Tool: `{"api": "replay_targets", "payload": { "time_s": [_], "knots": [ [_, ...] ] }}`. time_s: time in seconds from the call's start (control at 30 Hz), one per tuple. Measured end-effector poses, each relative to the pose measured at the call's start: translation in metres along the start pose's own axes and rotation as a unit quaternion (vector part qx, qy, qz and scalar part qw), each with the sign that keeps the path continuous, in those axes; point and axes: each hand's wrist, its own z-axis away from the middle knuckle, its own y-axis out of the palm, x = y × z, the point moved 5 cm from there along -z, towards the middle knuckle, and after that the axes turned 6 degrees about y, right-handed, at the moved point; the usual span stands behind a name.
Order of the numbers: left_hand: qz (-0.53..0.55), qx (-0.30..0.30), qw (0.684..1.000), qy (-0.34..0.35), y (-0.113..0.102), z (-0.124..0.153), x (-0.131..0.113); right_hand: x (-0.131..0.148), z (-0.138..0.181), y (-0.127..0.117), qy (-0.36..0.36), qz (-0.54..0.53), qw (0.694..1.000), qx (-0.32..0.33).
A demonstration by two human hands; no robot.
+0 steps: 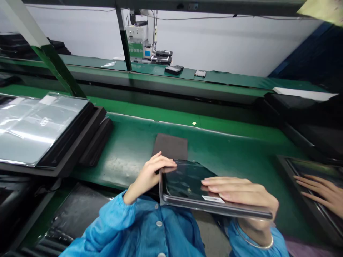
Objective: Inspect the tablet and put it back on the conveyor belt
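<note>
one dark flat device: my left hand, half-curled, held one end, my right hand, fingers straighter, the other.

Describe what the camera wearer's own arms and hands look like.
Both the left hand and the right hand are bare, with no gloves. The loose left sleeve and right sleeve are bright blue, the left cuff gathered at the wrist. A thin, shiny metallic bangle circles the right wrist.
</note>
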Motion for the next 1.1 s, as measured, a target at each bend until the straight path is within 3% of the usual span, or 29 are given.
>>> {"api": "replay_targets", "payload": {
  "time_s": [0.1,0.17,0.27,0.37,0.5,0.67,0.87,1.0,1.1],
  "knots": [
    [-0.015,0.014,0.999,-0.05,0.005,0.006,0.033,0.002,0.01,0.002,0.01,0.02,0.999,-0.042],
    [-0.019,-0.01,0.999,-0.047,0.0,0.01,0.038,-0.002,0.018,-0.002,0.022,0.032,0.996,-0.084],
    [-0.008,-0.081,0.997,-0.002,-0.018,0.017,0.02,-0.02,0.031,-0.018,0.034,-0.034,0.982,-0.182],
    [-0.008,-0.138,0.987,0.086,-0.041,0.024,-0.016,-0.046,0.041,-0.027,0.055,-0.122,0.964,-0.229],
    [-0.05,-0.156,0.98,0.112,-0.059,0.031,-0.051,-0.072,0.047,-0.017,0.13,-0.176,0.943,-0.249],
    [-0.116,-0.147,0.976,0.112,-0.063,0.034,-0.071,-0.084,0.049,0.005,0.217,-0.208,0.924,-0.236],
    [-0.195,-0.149,0.958,0.149,-0.06,0.035,-0.086,-0.072,0.052,0.015,0.337,-0.168,0.9,-0.217],
    [-0.287,-0.139,0.928,0.193,-0.056,0.041,-0.098,-0.058,0.051,0.027,0.469,-0.14,0.848,-0.202],
    [-0.335,-0.118,0.909,0.219,-0.055,0.046,-0.098,-0.05,0.047,0.032,0.489,-0.159,0.819,-0.253]
  ]
}}
